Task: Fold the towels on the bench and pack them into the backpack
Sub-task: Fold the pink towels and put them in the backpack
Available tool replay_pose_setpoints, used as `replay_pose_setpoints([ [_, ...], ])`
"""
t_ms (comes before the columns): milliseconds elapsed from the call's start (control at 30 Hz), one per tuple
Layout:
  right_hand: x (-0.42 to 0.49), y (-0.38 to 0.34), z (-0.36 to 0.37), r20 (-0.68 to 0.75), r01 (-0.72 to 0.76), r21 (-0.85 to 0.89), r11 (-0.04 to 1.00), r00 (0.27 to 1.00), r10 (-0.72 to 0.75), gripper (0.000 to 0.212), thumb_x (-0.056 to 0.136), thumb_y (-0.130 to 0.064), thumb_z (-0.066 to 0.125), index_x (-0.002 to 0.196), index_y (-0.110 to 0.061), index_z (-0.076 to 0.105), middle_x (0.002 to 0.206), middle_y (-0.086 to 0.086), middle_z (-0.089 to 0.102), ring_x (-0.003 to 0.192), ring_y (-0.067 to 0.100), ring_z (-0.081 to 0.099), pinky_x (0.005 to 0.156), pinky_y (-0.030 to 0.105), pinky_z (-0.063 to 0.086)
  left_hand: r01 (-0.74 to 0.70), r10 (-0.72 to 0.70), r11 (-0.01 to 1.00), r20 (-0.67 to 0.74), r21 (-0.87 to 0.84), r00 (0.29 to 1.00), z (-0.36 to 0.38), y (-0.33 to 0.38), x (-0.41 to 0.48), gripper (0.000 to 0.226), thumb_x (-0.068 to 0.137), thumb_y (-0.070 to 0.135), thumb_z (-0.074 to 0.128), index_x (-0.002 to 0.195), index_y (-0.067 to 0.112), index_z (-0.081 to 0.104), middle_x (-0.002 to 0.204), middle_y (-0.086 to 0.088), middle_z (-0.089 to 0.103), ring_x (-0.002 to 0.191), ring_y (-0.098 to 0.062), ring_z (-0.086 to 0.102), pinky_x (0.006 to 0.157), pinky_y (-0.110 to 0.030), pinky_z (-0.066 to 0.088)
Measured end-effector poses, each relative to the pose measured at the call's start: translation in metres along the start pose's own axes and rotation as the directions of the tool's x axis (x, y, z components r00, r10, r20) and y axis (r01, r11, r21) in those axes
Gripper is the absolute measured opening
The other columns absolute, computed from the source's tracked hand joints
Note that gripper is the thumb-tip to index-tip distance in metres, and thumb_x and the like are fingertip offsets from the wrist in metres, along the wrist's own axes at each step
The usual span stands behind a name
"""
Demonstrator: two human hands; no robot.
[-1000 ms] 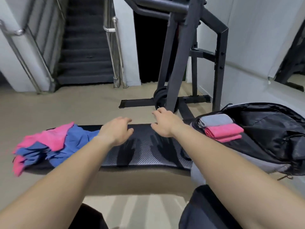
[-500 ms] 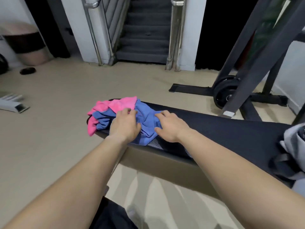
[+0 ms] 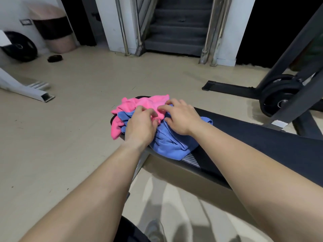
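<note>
**Both hands on the towel heap at the end of the bench**

Head view: A crumpled pink towel (image 3: 146, 104) and a crumpled blue towel (image 3: 172, 143) lie bundled together at the far left end of a black padded bench (image 3: 262, 142). The pink one sits on top and towards the far side, with one corner hanging over the bench end. The blue one spreads beneath it and reaches the near edge.

The left hand (image 3: 139, 127) lies on the heap where the two cloths meet. Its fingers are curled and bunch a fold of the pink towel. The right hand (image 3: 180, 118) rests just beside it, almost touching. Its fingers are spread and only lightly bent, with the tips on the pink cloth and the thumb on the blue. No clear grip shows there. Both bare forearms reach in from the bottom of the view.

Beyond the bench is a beige floor (image 3: 70, 137). A dark grey staircase (image 3: 178, 27) with steel handrails stands at the back. A black rack frame (image 3: 295, 55) at the right carries a weight plate (image 3: 279, 100). At the left, another weight plate (image 3: 19, 48) leans against the wall near a white metal beam (image 3: 26, 89).
</note>
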State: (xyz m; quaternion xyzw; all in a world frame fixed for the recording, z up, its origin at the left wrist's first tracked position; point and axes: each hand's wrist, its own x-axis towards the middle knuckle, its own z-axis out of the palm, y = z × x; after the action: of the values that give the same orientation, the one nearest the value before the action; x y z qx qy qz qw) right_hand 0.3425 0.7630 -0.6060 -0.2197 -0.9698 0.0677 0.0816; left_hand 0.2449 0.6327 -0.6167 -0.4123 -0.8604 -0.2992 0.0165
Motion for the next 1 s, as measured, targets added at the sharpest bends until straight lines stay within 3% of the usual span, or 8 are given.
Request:
replay_pose_setpoints([
  [167, 0.019, -0.003, -0.018, -0.021, 0.079, 0.074, 0.994, 0.997, -0.078, 0.027, 0.094, -0.032, 0.057, 0.12, -0.031, 0.065, 0.137, -0.003, 0.052, 0.124, 0.028, 0.044, 0.103, 0.043, 0.04, -0.018, -0.019, 0.981, -0.19, -0.195, 0.982, -0.012, 0.011, 0.006, 0.011, 0.096, 0.023, 0.054, 0.096, 0.017, 0.063, 0.101, 0.004, 0.066, 0.094, -0.018, 0.058, 0.078, -0.032, 0.039],
  [267, 0.032, -0.007, -0.049, -0.067, 0.082, 0.089, 0.993, 0.995, -0.077, 0.02, 0.091, -0.021, 0.053, 0.103, -0.027, 0.068, 0.111, 0.003, 0.068, 0.107, 0.032, 0.058, 0.08, 0.035, 0.045, -0.03, -0.045, 0.949, -0.23, -0.314, 0.972, -0.026, 0.021, 0.007, 0.01, 0.095, 0.018, 0.055, 0.099, 0.015, 0.064, 0.094, 0.005, 0.068, 0.086, -0.013, 0.055, 0.069, -0.023, 0.033],
  [433, 0.037, -0.017, -0.1, -0.164, 0.104, 0.053, 0.993, 0.982, -0.094, 0.026, 0.091, -0.016, 0.05, 0.104, -0.025, 0.07, 0.106, 0.004, 0.072, 0.101, 0.03, 0.061, 0.071, 0.031, 0.037, -0.04, -0.104, 0.866, -0.259, -0.498, 0.96, -0.048, 0.041, 0.011, 0.024, 0.081, 0.035, 0.075, 0.096, 0.022, 0.061, 0.093, 0.01, 0.066, 0.09, -0.012, 0.062, 0.08, -0.028, 0.048],
  [533, 0.035, -0.02, -0.125, -0.237, 0.106, 0.049, 0.993, 0.967, -0.092, 0.023, 0.094, -0.017, 0.05, 0.105, -0.023, 0.069, 0.105, 0.006, 0.072, 0.101, 0.032, 0.061, 0.072, 0.034, 0.042, -0.126, -0.011, 0.906, -0.318, -0.405, 0.948, -0.076, 0.052, 0.028, 0.027, 0.075, 0.031, 0.079, 0.093, 0.021, 0.062, 0.093, 0.008, 0.065, 0.088, -0.011, 0.058, 0.078, -0.025, 0.044],
  [700, 0.014, -0.026, -0.181, -0.384, 0.072, 0.088, 0.994, 0.923, -0.033, 0.016, 0.099, -0.024, 0.053, 0.104, -0.024, 0.068, 0.102, 0.005, 0.071, 0.096, 0.031, 0.063, 0.078, 0.042, 0.052, -0.236, 0.107, 0.915, -0.368, -0.327, 0.924, -0.135, 0.087, 0.056, 0.005, 0.086, 0.02, 0.071, 0.088, 0.017, 0.067, 0.078, 0.008, 0.063, 0.077, -0.013, 0.055, 0.067, -0.021, 0.039],
  [867, -0.021, -0.019, -0.25, -0.46, 0.019, 0.054, 0.998, 0.888, 0.008, 0.018, 0.101, -0.026, 0.05, 0.104, -0.025, 0.068, 0.104, 0.002, 0.07, 0.095, 0.029, 0.062, 0.079, 0.042, 0.052, -0.338, 0.199, 0.878, -0.385, -0.339, 0.901, -0.17, 0.148, 0.06, 0.004, 0.087, 0.019, 0.068, 0.09, 0.016, 0.068, 0.075, 0.013, 0.06, 0.071, -0.005, 0.054, 0.062, -0.006, 0.037],
  [1000, -0.057, 0.004, -0.294, -0.506, -0.045, 0.045, 0.998, 0.86, 0.062, 0.018, 0.1, -0.026, 0.049, 0.102, -0.029, 0.067, 0.104, 0.001, 0.07, 0.097, 0.03, 0.063, 0.078, 0.04, 0.051, -0.418, 0.262, 0.826, -0.399, -0.377, 0.879, -0.18, 0.205, 0.052, 0.006, 0.086, 0.023, 0.07, 0.088, 0.018, 0.068, 0.077, 0.011, 0.064, 0.071, -0.002, 0.055, 0.062, -0.007, 0.039],
])
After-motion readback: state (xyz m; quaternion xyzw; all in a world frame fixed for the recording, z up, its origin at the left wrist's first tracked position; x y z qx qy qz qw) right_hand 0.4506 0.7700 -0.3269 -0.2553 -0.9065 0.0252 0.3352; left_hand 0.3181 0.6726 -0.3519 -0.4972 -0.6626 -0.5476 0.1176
